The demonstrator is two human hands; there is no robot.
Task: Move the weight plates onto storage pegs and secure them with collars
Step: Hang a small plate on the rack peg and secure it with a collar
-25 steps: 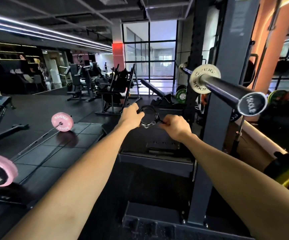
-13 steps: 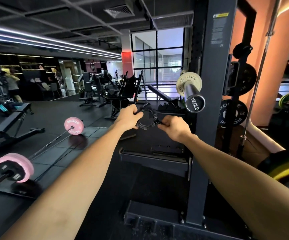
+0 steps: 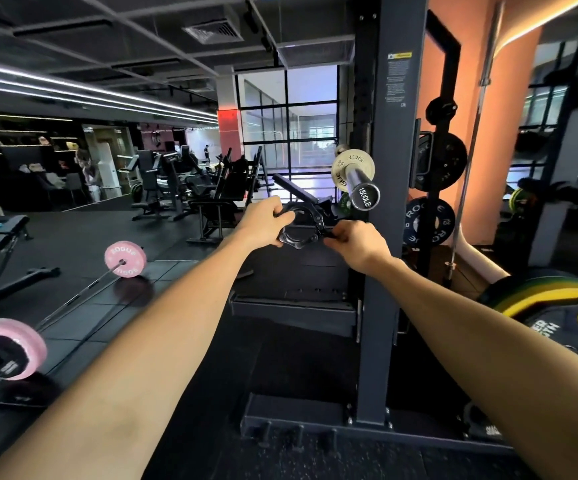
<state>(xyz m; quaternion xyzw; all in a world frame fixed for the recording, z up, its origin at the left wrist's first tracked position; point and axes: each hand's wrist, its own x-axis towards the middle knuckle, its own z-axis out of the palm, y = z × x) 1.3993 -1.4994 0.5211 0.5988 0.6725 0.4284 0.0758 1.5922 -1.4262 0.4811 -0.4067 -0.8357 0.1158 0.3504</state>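
A black ring-shaped collar (image 3: 299,240) is held out in front of me at chest height. My left hand (image 3: 266,221) grips its left rim, and my right hand (image 3: 356,243) pinches its lever on the right. Just up and to the right, a steel storage peg (image 3: 360,184) sticks out of the dark rack upright (image 3: 382,271), with a small pale weight plate (image 3: 343,168) slid to its base. The collar is below and left of the peg's end, apart from it. Black plates (image 3: 431,221) hang on pegs behind the upright.
A barbell with pink plates (image 3: 124,259) lies on the floor at the left. A large yellow and green plate (image 3: 557,306) is at the lower right. A slim bar (image 3: 471,150) leans by the orange wall. Benches and machines fill the back; a person stands far left.
My view has swung right, so the peg now points almost at me. Both hands still hold the collar and have come closer to the peg's end.
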